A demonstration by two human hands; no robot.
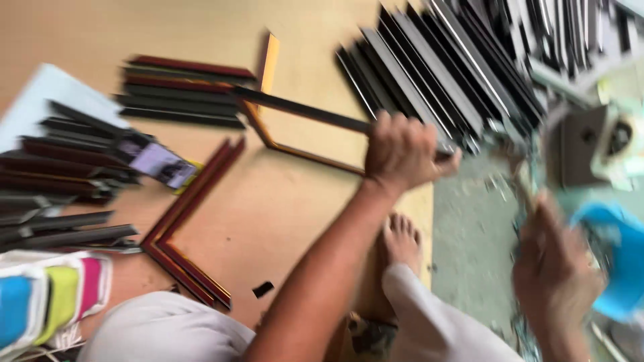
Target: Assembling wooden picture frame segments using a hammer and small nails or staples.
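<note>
A: Step in hand?
B: Looks like fitting a side. Left hand (pixel 401 153) clamped round one end of a dark strip (pixel 302 110), fingers wrapped tight. Strip held slantwise, reaching from the hand toward the far-left, across an open three-sided frame (pixel 268 87) near the far edge of the plywood sheet (pixel 282 214).

A: Right hand?
B: Right hand (pixel 555 271) off the sheet's right edge, over bare floor (pixel 469 228), just beside a blue tub (pixel 620 261). Too blurred: can't tell if fingers apart or together, nor if holding anything.

A: Next move needs what, prob?
B: At a guess, lining the strip's ends up w/ the frame's open corners, plus a second hand to steady it.

A: Containers?
B: Only the blue tub. Contents not readable, all smear. Multicoloured bag (pixel 47 298) at near-left corner, inside hidden.

A: Other bits?
B: L-shaped red piece (pixel 188 221) mid-sheet, left of the arm. Pile of dark strips (pixel 181 90) toward far-left, another pile (pixel 436 67) fanned out at far-right. Phone (pixel 161 163) lying by the left piles. Bare foot (pixel 401 241) resting at the right edge, under the left forearm. Grey block (pixel 583 154) beyond the right hand.
</note>
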